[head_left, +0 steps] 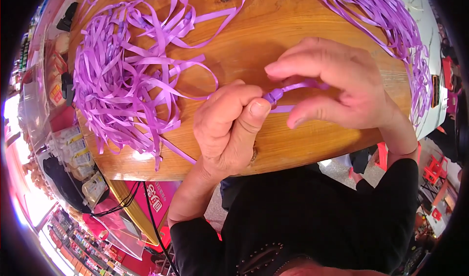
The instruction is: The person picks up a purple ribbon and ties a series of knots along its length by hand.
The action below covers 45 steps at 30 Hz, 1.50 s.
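Note:
My left hand [228, 124] is closed, pinching a small purple plastic clip [273, 96] between thumb and forefinger above the wooden table. A purple ribbon [300, 85] runs from the clip toward my right hand [337, 83]. That hand is open, its thumb and fingers spread apart around the ribbon without closing on it. Another stretch of ribbon passes below the clip. To the left lies a large tangled heap of purple ribbons [122, 75], with darker purple pieces among the loops.
A second bundle of purple ribbons [386, 12] hangs over the table's far right edge. The polished wooden table [244, 41] has a curved near edge close to my body. Beyond its left side stand a clear case with small packets [78, 154] and dark cables [149, 202].

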Tool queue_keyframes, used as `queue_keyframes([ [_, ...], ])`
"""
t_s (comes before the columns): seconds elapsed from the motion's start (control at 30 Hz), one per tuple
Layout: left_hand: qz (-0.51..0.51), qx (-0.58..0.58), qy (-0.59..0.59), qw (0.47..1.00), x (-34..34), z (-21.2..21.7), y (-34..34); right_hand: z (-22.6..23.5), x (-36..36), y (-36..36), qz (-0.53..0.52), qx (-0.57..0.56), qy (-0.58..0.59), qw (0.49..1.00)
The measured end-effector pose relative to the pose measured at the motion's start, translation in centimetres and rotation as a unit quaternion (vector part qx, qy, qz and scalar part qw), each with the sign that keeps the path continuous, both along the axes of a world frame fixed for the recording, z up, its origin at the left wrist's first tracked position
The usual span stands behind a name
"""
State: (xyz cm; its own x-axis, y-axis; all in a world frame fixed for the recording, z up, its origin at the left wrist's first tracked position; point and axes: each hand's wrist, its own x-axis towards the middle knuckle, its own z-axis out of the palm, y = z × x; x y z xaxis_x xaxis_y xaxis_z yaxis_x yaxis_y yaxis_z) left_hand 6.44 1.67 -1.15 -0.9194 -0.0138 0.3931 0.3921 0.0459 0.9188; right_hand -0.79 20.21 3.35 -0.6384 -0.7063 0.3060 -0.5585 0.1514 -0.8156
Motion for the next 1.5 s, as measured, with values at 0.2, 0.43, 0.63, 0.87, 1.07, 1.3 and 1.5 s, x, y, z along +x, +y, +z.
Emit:
queue_keyframes([
  [0.2, -0.046, 0.0, -0.015, 0.999, -0.3, 0.4, -0.2, -1.1, 0.1, -0.5, 0.003, -0.061, 0.153, 0.986],
  [0.43, -0.029, -0.126, 0.045, 0.991, -0.7, 1.2, -0.3, -1.5, -0.2, -0.1, 0.005, -0.065, 0.185, 0.981],
  [0.63, 0.03, -0.21, 0.109, 0.971, -0.6, 0.8, 0.1, -1.5, -0.2, 0.0, -0.005, -0.051, 0.193, 0.98],
  [0.87, 0.078, -0.252, 0.118, 0.957, -0.4, 0.4, 0.0, -1.6, -0.1, -0.1, -0.006, -0.036, 0.224, 0.974],
  [1.07, 0.076, -0.255, 0.127, 0.955, -0.5, 0.3, 0.0, -2.2, -0.4, -0.2, -0.004, -0.07, 0.291, 0.954],
  [1.3, 0.049, -0.236, 0.128, 0.962, -0.8, 0.5, 0.2, -2.2, -0.6, -0.2, 0.001, -0.081, 0.318, 0.945],
  [1.5, 0.059, -0.235, 0.141, 0.96, -0.7, 0.3, 0.2, -1.8, -0.5, -0.1, 0.008, -0.073, 0.301, 0.951],
])
